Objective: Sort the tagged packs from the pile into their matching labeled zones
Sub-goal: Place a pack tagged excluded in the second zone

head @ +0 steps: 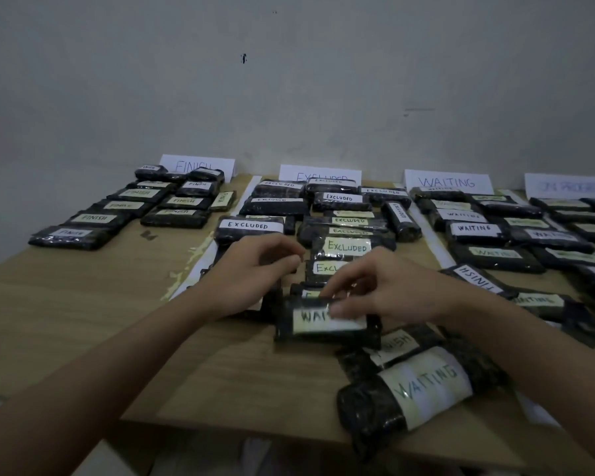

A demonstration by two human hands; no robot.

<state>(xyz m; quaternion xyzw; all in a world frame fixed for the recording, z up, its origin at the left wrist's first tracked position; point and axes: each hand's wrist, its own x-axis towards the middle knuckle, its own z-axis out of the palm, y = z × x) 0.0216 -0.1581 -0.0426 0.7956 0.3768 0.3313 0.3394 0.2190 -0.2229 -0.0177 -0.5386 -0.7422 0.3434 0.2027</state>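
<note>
Black wrapped packs with paper tags lie on a wooden table (pixel 83 297). My left hand (pixel 251 273) rests with curled fingers on a dark pack (pixel 272 305) at the near end of the EXCLUDED column. My right hand (pixel 375 286) has its fingertips on the top edge of a pack tagged WAITING (pixel 323 326) in front of me. Nearer lies another WAITING pack (pixel 423 389), with a FINISH pack (pixel 395 345) partly under it. Standing signs at the back read FINISH (pixel 196 165), EXCLUDED (pixel 320 174) and WAITING (pixel 447 182).
Sorted packs fill the FINISH zone (pixel 145 207), the EXCLUDED zone (pixel 323 214) and the WAITING zone (pixel 488 231). A fourth blurred sign (pixel 571 185) stands far right. White tape strips (pixel 200 255) divide the zones. A FINISH pack (pixel 478 274) lies at the right among others.
</note>
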